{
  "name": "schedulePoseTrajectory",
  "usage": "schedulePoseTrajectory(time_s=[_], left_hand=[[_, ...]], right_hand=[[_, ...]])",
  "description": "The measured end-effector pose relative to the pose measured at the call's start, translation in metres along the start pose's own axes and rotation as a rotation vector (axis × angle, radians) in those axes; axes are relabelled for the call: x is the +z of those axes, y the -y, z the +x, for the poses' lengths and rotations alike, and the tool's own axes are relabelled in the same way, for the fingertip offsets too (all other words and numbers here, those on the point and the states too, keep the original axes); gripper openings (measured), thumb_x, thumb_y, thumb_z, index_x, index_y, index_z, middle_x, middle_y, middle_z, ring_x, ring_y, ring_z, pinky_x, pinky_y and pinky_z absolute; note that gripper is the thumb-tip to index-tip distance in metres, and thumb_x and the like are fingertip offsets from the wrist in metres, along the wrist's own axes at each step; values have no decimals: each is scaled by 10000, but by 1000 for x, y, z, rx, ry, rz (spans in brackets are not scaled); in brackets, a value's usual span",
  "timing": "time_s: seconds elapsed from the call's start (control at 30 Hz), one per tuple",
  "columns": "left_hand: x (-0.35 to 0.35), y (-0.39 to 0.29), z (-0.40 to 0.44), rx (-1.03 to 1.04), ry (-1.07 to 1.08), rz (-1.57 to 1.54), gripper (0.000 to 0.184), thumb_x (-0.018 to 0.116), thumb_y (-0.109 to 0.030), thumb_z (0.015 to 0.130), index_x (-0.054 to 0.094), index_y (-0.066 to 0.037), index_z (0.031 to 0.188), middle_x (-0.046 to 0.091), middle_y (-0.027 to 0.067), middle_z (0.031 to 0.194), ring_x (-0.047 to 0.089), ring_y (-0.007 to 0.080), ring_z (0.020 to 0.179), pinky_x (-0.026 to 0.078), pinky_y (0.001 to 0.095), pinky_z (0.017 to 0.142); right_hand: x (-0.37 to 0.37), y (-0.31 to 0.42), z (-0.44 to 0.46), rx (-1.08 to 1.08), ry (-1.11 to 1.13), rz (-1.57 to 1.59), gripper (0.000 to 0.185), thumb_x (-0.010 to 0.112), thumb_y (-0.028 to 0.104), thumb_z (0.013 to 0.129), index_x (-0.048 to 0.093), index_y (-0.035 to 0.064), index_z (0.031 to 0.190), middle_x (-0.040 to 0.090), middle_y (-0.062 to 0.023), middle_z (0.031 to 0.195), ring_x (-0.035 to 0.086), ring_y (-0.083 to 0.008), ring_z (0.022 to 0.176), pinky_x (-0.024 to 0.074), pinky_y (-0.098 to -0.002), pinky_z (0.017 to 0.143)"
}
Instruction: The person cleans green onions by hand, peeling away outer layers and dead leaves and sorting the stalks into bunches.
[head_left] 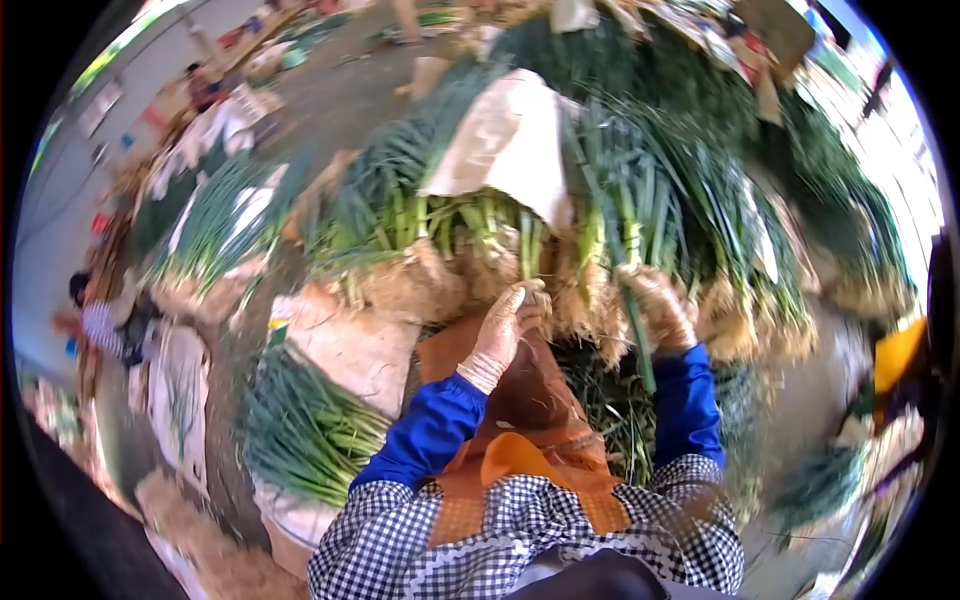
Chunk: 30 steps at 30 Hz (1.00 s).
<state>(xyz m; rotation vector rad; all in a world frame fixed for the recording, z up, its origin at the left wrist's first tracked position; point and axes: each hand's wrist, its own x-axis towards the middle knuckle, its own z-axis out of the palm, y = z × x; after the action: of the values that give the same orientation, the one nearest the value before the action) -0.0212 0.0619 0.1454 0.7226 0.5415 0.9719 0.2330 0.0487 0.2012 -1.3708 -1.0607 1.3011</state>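
My left hand (505, 335), in a thin translucent glove, is closed at the root end of a green onion (530, 245) whose pale stalk points away from me. To its right, my gloved right hand (662, 308) is closed on a long green onion leaf (640, 350) that hangs down toward me. Just beyond both hands lies a wide pile of green onions (650, 190), with shaggy tan roots (415, 285) facing me. A whitish sack (505, 135) covers part of the pile. An orange-brown apron (525, 400) spreads over my lap.
A bunch of green onions (300, 425) rests at my left beside a tan sack (350, 340). Loose leaves (615, 405) lie below my right hand. Another onion pile (225, 225) stands farther left. A person (110, 320) sits at the far left.
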Motion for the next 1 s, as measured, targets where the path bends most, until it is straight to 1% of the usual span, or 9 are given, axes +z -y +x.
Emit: schedulePoseTrajectory(time_s=[0.23, 0.3, 0.37, 0.43, 0.6, 0.7, 0.77, 0.9, 1.0], left_hand=[[43, 95, -16, -502, -49, -154, 224, 517, -148, 909, 544, -94, 1125, 602, 8, 937, 598, 146, 779, 517, 300, 650], [39, 99, -19, -485, -51, -105, 208, 514, -132, 908, 548, -95, 1111, 605, 8, 861, 593, 137, 688, 508, 266, 584], [44, 103, -26, -447, -39, -42, 190, 521, -195, 913, 557, -94, 1069, 567, -13, 760, 527, 98, 586, 445, 222, 502], [48, 105, -25, -441, -17, -138, 225, 521, -296, 912, 565, -110, 1031, 501, -47, 689, 430, 61, 514, 351, 188, 449], [53, 114, -21, -345, -213, -90, 310, 516, -427, 894, 571, -127, 949, 442, -70, 642, 365, 35, 476, 279, 163, 419], [41, 104, -13, -249, -221, -34, 322, 493, -368, 920, 570, -88, 1059, 452, -64, 627, 363, 32, 459, 301, 167, 397], [27, 100, -10, -274, -225, -10, 348, 475, -371, 927, 537, -92, 1125, 523, -38, 669, 389, 34, 455, 310, 165, 383], [32, 98, -17, -304, -119, 72, 334, 489, -420, 909, 540, -133, 1072, 547, -47, 701, 436, 39, 486, 330, 170, 404], [27, 126, -26, -299, -124, 183, 282, 501, -404, 909, 540, -171, 1064, 564, -64, 852, 498, 32, 707, 374, 189, 495]], right_hand=[[22, -76, -44, 84, 66, -134, 330, 562, 307, 887, 605, 5, 1013, 497, 27, 637, 457, -82, 516, 358, -217, 486], [11, -67, -32, 121, 34, -36, 380, 532, 324, 900, 566, 13, 1116, 579, -33, 775, 540, -121, 709, 423, -243, 641], [12, -81, -21, -315, -135, -245, 441, 505, 305, 916, 490, -17, 1216, 560, -96, 1162, 483, -171, 1087, 378, -298, 916], [26, -73, 10, 107, -124, 185, 457, 507, 328, 915, 494, -13, 1218, 576, -98, 1136, 490, -198, 1113, 369, -302, 939], [47, -100, -1, -236, -598, -1271, 353, 463, 385, 909, 515, 133, 668, 607, -56, 594, 577, -253, 449, 437, -386, 404], [43, -94, -72, -680, -207, -912, 227, 549, 304, 862, 622, 98, 800, 567, -151, 562, 571, -341, 527, 456, -411, 491], [16, -60, -129, 67, 151, -445, 306, 535, 328, 882, 652, 55, 810, 632, -202, 736, 624, -329, 712, 486, -371, 631], [-29, -77, -92, 70, -154, -938, 462, 548, 436, 855, 600, -6, 981, 654, -177, 861, 631, -266, 801, 482, -346, 732], [1, -57, -30, -45, -258, -354, 547, 534, 529, 826, 588, 18, 1010, 644, -185, 872, 625, -302, 836, 479, -364, 774]])
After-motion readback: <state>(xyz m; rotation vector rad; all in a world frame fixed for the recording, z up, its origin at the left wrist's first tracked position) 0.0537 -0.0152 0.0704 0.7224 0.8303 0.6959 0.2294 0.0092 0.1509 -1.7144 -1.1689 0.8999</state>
